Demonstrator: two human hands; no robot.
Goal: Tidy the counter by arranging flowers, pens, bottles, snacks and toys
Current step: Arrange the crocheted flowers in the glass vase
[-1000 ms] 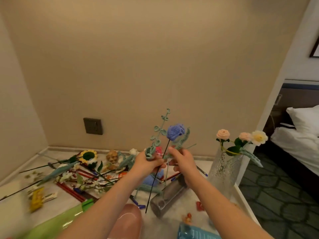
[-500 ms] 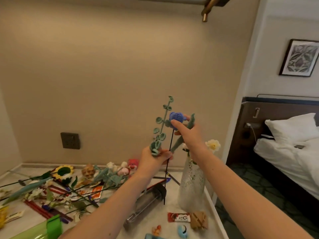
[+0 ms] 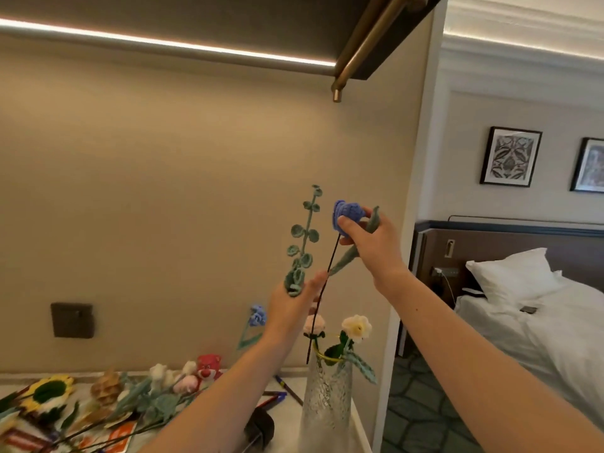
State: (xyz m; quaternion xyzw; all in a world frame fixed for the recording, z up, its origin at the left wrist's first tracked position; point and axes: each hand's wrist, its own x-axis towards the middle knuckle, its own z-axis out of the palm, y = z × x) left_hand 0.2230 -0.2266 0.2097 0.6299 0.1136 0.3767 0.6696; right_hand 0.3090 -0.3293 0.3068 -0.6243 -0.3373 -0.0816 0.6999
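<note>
My right hand (image 3: 369,246) pinches the head of a blue crochet rose (image 3: 348,212), held high above the counter. Its dark wire stem hangs down, with the tip just above the mouth of a clear glass vase (image 3: 327,400). My left hand (image 3: 292,305) grips the base of a green crochet leaf sprig (image 3: 302,243), which stands upright left of the rose. The vase stands at the counter's right end and holds a pink flower (image 3: 314,323) and a cream flower (image 3: 357,326).
Crochet flowers lie piled on the counter's left, among them a sunflower (image 3: 49,390). A red plush toy (image 3: 208,367) sits by the back wall, pens (image 3: 277,392) lie near the vase, and a dark bottle (image 3: 260,426) lies in front. A brass rail (image 3: 362,50) hangs overhead. A bed (image 3: 529,322) is at right.
Both hands have risen with the blue rose and the leaf sprig. The rose's stem tip now hangs over the vase mouth. The camera has tilted up.
</note>
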